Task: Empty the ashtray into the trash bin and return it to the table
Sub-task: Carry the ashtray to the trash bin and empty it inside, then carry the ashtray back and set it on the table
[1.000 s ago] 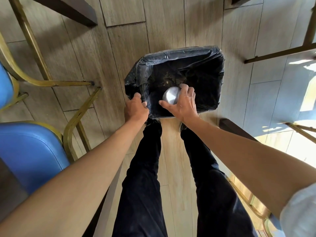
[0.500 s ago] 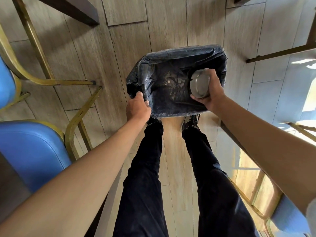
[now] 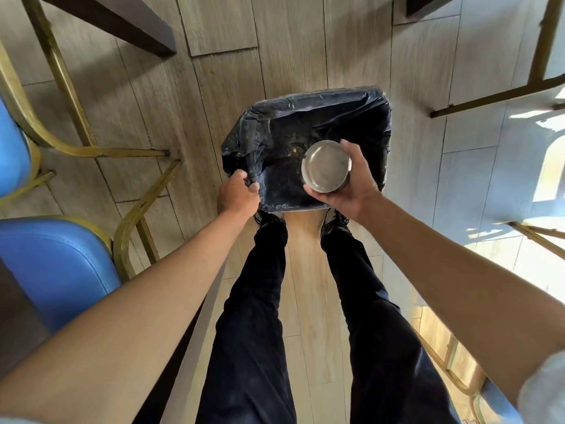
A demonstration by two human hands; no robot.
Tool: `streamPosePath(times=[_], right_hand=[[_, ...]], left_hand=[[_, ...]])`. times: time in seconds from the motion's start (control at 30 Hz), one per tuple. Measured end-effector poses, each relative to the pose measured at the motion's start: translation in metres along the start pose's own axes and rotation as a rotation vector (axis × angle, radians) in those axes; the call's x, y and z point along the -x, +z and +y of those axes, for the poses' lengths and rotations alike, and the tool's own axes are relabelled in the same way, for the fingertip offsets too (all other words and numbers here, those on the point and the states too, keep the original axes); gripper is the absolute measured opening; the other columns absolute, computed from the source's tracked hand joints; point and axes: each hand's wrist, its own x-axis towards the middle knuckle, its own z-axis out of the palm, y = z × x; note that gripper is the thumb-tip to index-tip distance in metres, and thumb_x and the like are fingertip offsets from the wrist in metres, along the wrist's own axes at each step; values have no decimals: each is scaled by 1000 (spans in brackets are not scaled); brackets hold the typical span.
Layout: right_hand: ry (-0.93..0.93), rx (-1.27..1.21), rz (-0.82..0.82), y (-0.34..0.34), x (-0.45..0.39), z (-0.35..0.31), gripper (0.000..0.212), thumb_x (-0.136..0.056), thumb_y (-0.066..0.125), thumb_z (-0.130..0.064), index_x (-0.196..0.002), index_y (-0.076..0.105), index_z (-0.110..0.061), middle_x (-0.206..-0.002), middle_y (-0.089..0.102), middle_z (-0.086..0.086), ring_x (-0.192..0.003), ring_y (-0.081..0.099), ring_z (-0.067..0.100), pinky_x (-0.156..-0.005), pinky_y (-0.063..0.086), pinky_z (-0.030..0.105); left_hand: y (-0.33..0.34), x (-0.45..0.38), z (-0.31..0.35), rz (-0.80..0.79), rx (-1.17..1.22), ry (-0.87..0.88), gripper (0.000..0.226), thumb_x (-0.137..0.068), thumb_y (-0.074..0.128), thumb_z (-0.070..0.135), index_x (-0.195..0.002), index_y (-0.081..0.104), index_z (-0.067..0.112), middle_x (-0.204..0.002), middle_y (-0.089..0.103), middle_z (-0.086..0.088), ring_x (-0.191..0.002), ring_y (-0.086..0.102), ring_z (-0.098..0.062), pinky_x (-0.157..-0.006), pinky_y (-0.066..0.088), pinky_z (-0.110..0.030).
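A round metal ashtray (image 3: 325, 166) is held above the near right part of the trash bin (image 3: 308, 101), its hollow side turned up toward me and looking bare. My right hand (image 3: 348, 182) cups it from below and the right. The bin stands on the floor in front of my feet, lined with a black bag with ash and debris at its bottom. My left hand (image 3: 237, 195) grips the bag's near left rim.
Two blue chairs with gold metal frames (image 3: 55, 270) stand at the left. Dark table legs (image 3: 122, 22) cross the top left. More gold chair frames (image 3: 501, 96) sit at the right. My dark-trousered legs (image 3: 256, 316) stand just behind the bin.
My right hand has turned the ashtray from upside down, through sideways, to hollow side up, and drawn it back toward the bin's near right. My left hand stays on the bag rim.
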Motion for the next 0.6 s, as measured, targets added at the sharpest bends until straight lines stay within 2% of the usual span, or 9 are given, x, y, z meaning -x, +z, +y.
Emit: streamPosePath(times=[0.13, 0.27, 0.33, 0.43, 0.47, 0.53, 0.6], right_hand=[[11, 61, -6, -8, 16, 7, 71, -80, 75, -55, -137, 60, -17, -139, 65, 17, -123, 67, 37, -99, 55, 58], [-23, 35, -46, -24, 46, 2, 53, -91, 65, -55, -127, 65, -17, -120, 73, 13, -111, 71, 32, -105, 52, 58], [-28, 3, -37, -34, 64, -1, 55, -90, 66, -56, -129, 65, -18, -129, 70, 14, -119, 68, 34, -107, 51, 59], [-19, -42, -33, -39, 103, -8, 72, -86, 68, -58, -144, 57, -17, -148, 59, 15, -133, 60, 35, -109, 49, 57], [-19, -48, -28, -39, 119, -9, 74, -86, 69, -58, -146, 55, -18, -150, 57, 15, -134, 58, 35, -108, 49, 57], [-19, -50, -19, -39, 153, -11, 77, -84, 71, -60, -147, 55, -19, -152, 56, 15, -133, 59, 35, -101, 54, 57], [-36, -34, -38, -38, 190, -12, 77, -82, 74, -61, -145, 57, -20, -150, 57, 14, -131, 61, 36, -96, 57, 58]], left_hand=[[4, 14, 4, -15, 109, -64, 40, -99, 57, 29, -134, 50, 10, -126, 63, -11, -119, 58, -31, -101, 47, -42], [2, 46, 9, -39, 177, -71, 45, -96, 59, 27, -136, 47, 9, -131, 61, -11, -122, 57, -30, -105, 45, -44], [-2, 67, 15, -59, 155, -47, 43, -95, 59, 28, -133, 52, 10, -131, 61, -10, -123, 57, -30, -104, 46, -42], [-14, 105, 27, -114, 81, 39, 27, -94, 55, 27, -111, 62, 7, -112, 65, -14, -114, 60, -33, -92, 47, -37], [-20, 120, 31, -132, 70, 64, 28, -95, 54, 28, -110, 62, 5, -112, 65, -14, -113, 60, -32, -93, 46, -38], [-33, 151, 37, -158, 66, 115, 25, -97, 55, 28, -114, 62, 11, -114, 64, -2, -115, 60, -23, -100, 46, -37], [-46, 182, 42, -155, 51, 194, 23, -97, 56, 28, -115, 62, 14, -111, 63, 3, -109, 61, -17, -96, 47, -32]])
